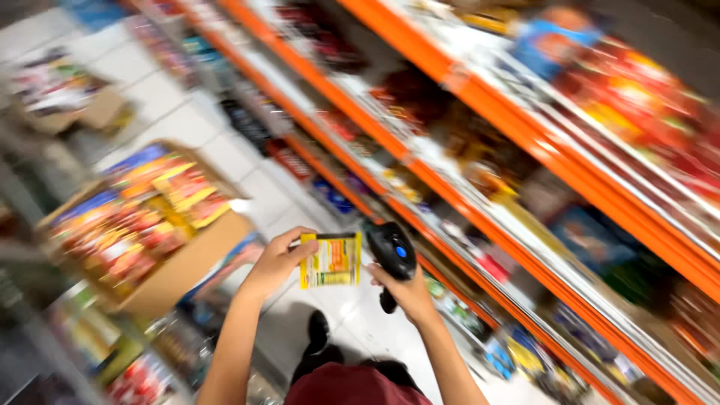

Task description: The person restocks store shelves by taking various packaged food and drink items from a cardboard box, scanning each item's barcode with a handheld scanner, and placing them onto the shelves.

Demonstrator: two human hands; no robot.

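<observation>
My left hand (276,261) holds a small yellow and green packet (331,259) up in front of me, pinched at its left edge. Just to the right, my right hand (407,292) grips a black handheld scanner (391,255) with a blue button, its head close to the packet's right edge. Both forearms rise from the bottom of the view. The whole picture is blurred by motion.
Orange-edged store shelves (480,97) full of packaged goods run along the right. An open cardboard box (187,262) of colourful packets sits at the left, with more goods below it. White floor tiles (352,322) lie beneath, and my dark shoe (318,330) shows.
</observation>
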